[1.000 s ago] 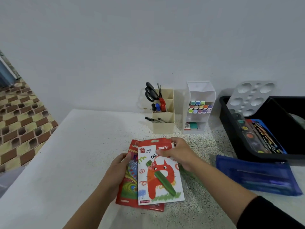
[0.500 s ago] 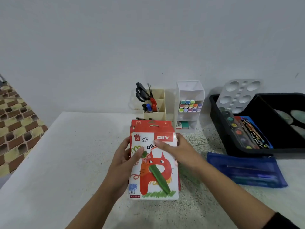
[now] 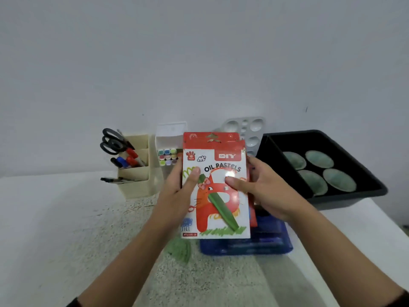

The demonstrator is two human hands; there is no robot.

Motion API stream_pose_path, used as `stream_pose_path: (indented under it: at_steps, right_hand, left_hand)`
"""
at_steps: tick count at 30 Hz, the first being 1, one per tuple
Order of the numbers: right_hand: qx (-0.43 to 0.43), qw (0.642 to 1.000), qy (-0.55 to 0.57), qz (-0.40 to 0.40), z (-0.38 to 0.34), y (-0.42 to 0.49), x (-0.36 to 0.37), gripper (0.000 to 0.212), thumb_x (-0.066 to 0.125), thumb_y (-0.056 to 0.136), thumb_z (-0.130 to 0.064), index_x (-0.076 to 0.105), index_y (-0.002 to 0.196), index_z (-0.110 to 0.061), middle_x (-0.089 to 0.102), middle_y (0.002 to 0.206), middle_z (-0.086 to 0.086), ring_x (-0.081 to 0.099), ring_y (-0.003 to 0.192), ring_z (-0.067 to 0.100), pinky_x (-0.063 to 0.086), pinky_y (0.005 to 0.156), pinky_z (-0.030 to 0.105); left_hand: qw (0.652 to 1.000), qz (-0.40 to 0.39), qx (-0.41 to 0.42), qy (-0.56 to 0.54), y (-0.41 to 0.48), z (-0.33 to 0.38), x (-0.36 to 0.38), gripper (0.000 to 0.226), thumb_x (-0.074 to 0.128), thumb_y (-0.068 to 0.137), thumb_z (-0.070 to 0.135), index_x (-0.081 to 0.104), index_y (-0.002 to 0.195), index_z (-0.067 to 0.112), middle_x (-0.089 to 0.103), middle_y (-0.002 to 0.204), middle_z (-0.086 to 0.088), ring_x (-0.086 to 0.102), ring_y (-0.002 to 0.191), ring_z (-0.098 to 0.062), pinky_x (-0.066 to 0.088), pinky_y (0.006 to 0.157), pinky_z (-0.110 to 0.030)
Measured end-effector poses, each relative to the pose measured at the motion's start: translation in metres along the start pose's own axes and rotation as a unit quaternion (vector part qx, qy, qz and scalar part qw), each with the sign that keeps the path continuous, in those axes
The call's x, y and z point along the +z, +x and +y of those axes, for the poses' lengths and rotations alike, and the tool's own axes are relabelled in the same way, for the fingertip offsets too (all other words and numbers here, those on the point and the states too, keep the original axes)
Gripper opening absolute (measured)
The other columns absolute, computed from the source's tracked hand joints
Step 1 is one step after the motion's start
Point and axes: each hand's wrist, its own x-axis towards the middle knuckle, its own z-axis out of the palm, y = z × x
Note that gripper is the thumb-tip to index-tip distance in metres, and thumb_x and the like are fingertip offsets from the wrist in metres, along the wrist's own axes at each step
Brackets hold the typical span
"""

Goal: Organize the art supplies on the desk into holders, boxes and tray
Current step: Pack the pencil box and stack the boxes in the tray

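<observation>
Pastels: two packs point(image 3: 215, 196) stacked, raised off worktop point(image 3: 55, 229).
Held by left hand point(image 3: 177, 197) and right hand point(image 3: 269, 191) at side edges, thumbs on front; a second ago packs lay flat, now upright above pouch point(image 3: 254, 247), beside tray point(image 3: 345, 199).

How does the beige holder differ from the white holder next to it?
The beige holder carries scissors and pens; the white holder carries rows of markers with pastel caps facing out. The beige holder is in full view, while the white holder is partly hidden behind the raised oil pastels box. Both stand upright, side by side, at the back of the desk.
</observation>
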Motion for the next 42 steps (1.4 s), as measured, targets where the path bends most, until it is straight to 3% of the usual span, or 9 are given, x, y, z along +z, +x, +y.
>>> stream_pose_path:
  at_steps: [7, 11, 14, 17, 20, 22, 25, 31, 42]
  right_hand:
    - [-0.035, 0.993, 0.045, 0.106, 0.005, 0.027, -0.087, 0.033, 0.070, 0.092, -0.019, 0.057, 0.122, -0.020, 0.076, 0.106, 0.006, 0.075, 0.094, 0.027, 0.060, 0.083, 0.045]
    - [-0.010, 0.995, 0.021, 0.096, 0.016, 0.059, -0.114, 0.031, 0.068, 0.095, -0.021, 0.055, 0.122, -0.019, 0.074, 0.112, 0.008, 0.074, 0.097, 0.026, 0.059, 0.089, 0.049]
    - [0.021, 0.996, -0.043, 0.080, 0.035, 0.083, -0.118, 0.025, 0.066, 0.097, -0.027, 0.056, 0.119, -0.027, 0.072, 0.116, 0.003, 0.072, 0.101, 0.023, 0.057, 0.093, 0.050]
    - [0.053, 0.990, -0.098, 0.085, 0.063, 0.102, -0.120, 0.005, 0.058, 0.099, -0.033, 0.060, 0.104, -0.035, 0.073, 0.110, 0.001, 0.071, 0.100, 0.024, 0.055, 0.094, 0.051]
    - [0.084, 0.975, -0.184, 0.088, 0.078, 0.112, -0.118, 0.024, 0.053, 0.100, -0.040, 0.060, 0.114, -0.021, 0.071, 0.112, 0.006, 0.068, 0.100, 0.026, 0.054, 0.095, 0.046]
    - [0.089, 0.945, -0.306, 0.076, 0.080, 0.109, -0.113, 0.040, 0.052, 0.101, -0.040, 0.053, 0.128, -0.010, 0.061, 0.126, 0.013, 0.063, 0.109, 0.029, 0.050, 0.095, 0.035]
    - [0.092, 0.929, -0.355, 0.045, 0.075, 0.098, -0.112, 0.056, 0.057, 0.100, -0.035, 0.038, 0.140, -0.001, 0.049, 0.136, 0.014, 0.054, 0.120, 0.029, 0.044, 0.091, 0.029]
    - [0.086, 0.943, -0.321, -0.016, 0.064, 0.080, -0.131, 0.040, 0.071, 0.092, -0.033, 0.056, 0.127, -0.020, 0.067, 0.114, -0.006, 0.064, 0.105, 0.014, 0.052, 0.088, 0.028]
    - [-0.027, 0.910, -0.409, 0.069, 0.067, 0.058, -0.128, 0.046, 0.069, 0.091, -0.041, 0.056, 0.130, -0.021, 0.069, 0.113, -0.003, 0.067, 0.096, 0.014, 0.055, 0.079, 0.029]
  left_hand:
    - [0.989, -0.011, 0.067, 0.130, 0.061, 0.007, 0.083, 0.026, 0.063, 0.098, 0.025, 0.056, 0.106, 0.049, 0.071, 0.114, 0.004, 0.075, 0.090, -0.011, 0.063, 0.068, -0.031]
    - [0.970, 0.025, 0.063, 0.234, 0.090, -0.010, 0.096, 0.027, 0.069, 0.094, 0.029, 0.064, 0.120, 0.035, 0.071, 0.114, 0.006, 0.073, 0.093, -0.009, 0.063, 0.077, -0.040]
    - [0.923, 0.017, 0.066, 0.379, 0.100, -0.030, 0.099, 0.039, 0.068, 0.095, 0.032, 0.060, 0.132, 0.029, 0.067, 0.122, 0.004, 0.065, 0.109, -0.013, 0.057, 0.093, -0.045]
    - [0.870, 0.002, 0.072, 0.487, 0.096, -0.040, 0.101, 0.052, 0.061, 0.098, 0.035, 0.049, 0.147, 0.022, 0.045, 0.148, 0.004, 0.042, 0.135, -0.013, 0.035, 0.116, -0.032]
    - [0.779, -0.065, 0.110, 0.614, 0.092, -0.047, 0.102, 0.053, 0.050, 0.101, 0.048, 0.046, 0.149, 0.027, 0.026, 0.163, 0.006, 0.014, 0.151, -0.015, 0.016, 0.124, -0.036]
    - [0.749, -0.115, 0.081, 0.647, 0.092, -0.051, 0.102, 0.055, 0.038, 0.102, 0.055, 0.043, 0.151, 0.030, 0.027, 0.163, 0.006, 0.016, 0.151, -0.013, 0.007, 0.126, -0.038]
    - [0.731, -0.126, 0.068, 0.667, 0.096, -0.056, 0.102, 0.067, 0.020, 0.097, 0.063, 0.038, 0.153, 0.031, 0.031, 0.161, 0.007, 0.021, 0.149, -0.011, 0.002, 0.126, -0.037]
    - [0.719, -0.129, 0.082, 0.678, 0.094, -0.060, 0.101, 0.109, -0.019, 0.070, 0.087, 0.032, 0.154, 0.040, 0.032, 0.161, 0.008, 0.026, 0.147, -0.014, 0.005, 0.124, -0.040]
    - [0.697, -0.108, 0.080, 0.705, 0.100, -0.060, 0.105, 0.075, 0.018, 0.089, 0.078, 0.038, 0.150, 0.040, 0.040, 0.155, 0.010, 0.034, 0.142, -0.015, 0.012, 0.123, -0.042]
